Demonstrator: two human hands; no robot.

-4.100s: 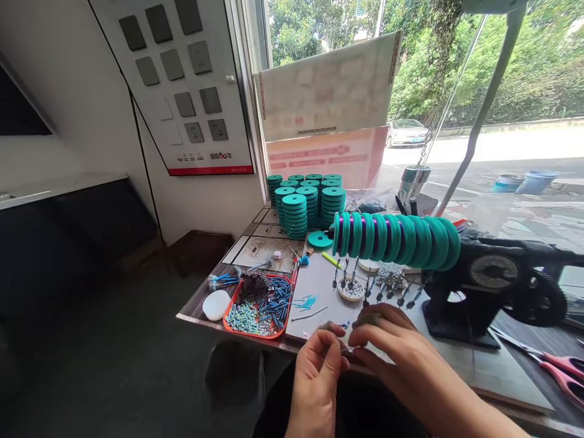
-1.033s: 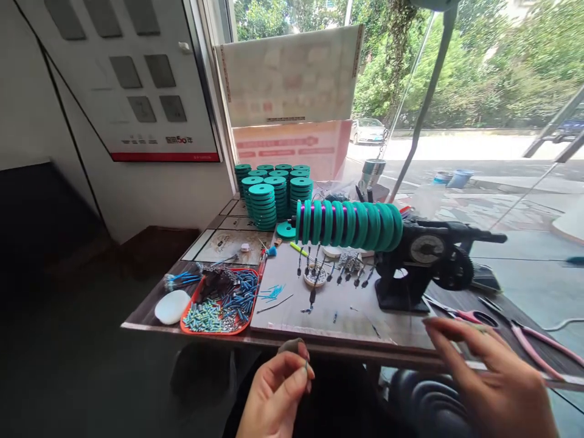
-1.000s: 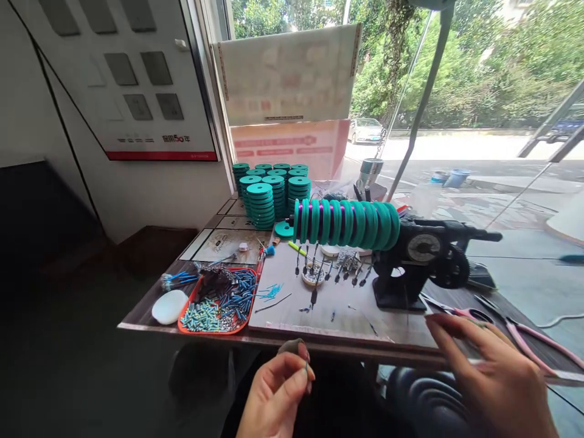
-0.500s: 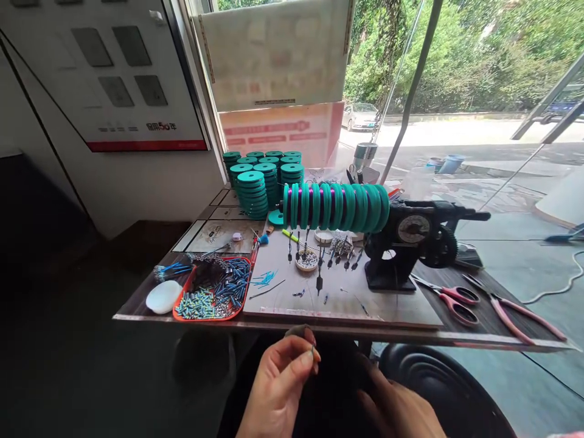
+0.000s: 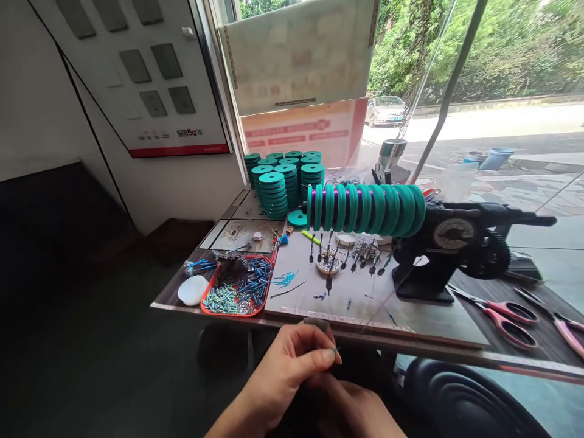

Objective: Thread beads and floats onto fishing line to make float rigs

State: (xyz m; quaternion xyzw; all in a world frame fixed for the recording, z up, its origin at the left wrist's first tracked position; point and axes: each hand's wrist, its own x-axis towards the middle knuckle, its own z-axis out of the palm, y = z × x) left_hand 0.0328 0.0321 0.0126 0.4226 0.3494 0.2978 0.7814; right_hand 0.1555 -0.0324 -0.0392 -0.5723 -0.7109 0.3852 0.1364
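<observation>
The left hand [image 5: 292,365] is hovering just below the near edge of the worktop [image 5: 433,322], thumb and forefinger pinching together on a tiny thin piece [image 5: 336,349] whose tip is just showing past the fingertips; it is too small to identify. The right hand [image 5: 360,407] is lying lower, just under and right of the left one, partly cut off by the frame edge; whether its fingers are closing on anything cannot be told.

On the worktop a black hand-crank winder [image 5: 456,246] is standing at the right, carrying a horizontal row of teal spools [image 5: 365,208] on its shaft. Small dark weights [image 5: 360,263] are hanging on threads beneath the row, over a small round dish [image 5: 328,266]. Stacks of teal discs [image 5: 285,182] are standing behind, by the window. An orange tray [image 5: 207,302] full of blue and green beads is sitting at the near left corner, touching a white oval pebble [image 5: 192,289]. Pink-handled scissors [image 5: 502,316] are lying right of the winder, well apart from both hands
</observation>
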